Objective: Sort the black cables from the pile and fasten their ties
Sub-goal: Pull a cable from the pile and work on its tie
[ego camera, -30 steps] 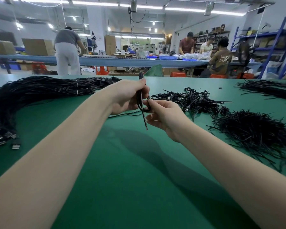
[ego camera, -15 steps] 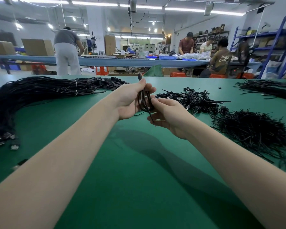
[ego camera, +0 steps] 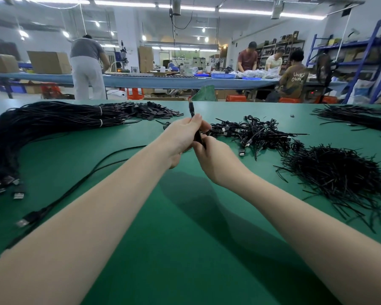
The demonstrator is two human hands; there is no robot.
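Above the green table [ego camera: 185, 216], my left hand [ego camera: 183, 137] and my right hand [ego camera: 213, 159] meet and both grip one coiled black cable [ego camera: 198, 137]. Its plug end [ego camera: 191, 108] sticks up above my left fingers. My fingers hide most of the coil, and any tie on it cannot be made out. A big bundle of long black cables [ego camera: 42, 122] lies at the left. Small tied cable coils [ego camera: 257, 130] lie just beyond my right hand. A heap of loose black ties [ego camera: 334, 170] sits at the right.
A single loose black cable [ego camera: 79, 183] runs across the table under my left forearm, its USB plug [ego camera: 28, 219] near the left edge. More black strands [ego camera: 356, 116] lie at the far right. Several people work at a long blue table [ego camera: 163, 81] behind.
The loose loops and the tail that hung below my hands are now gathered tight between them. A loose cable with a USB plug has come into view at the left.
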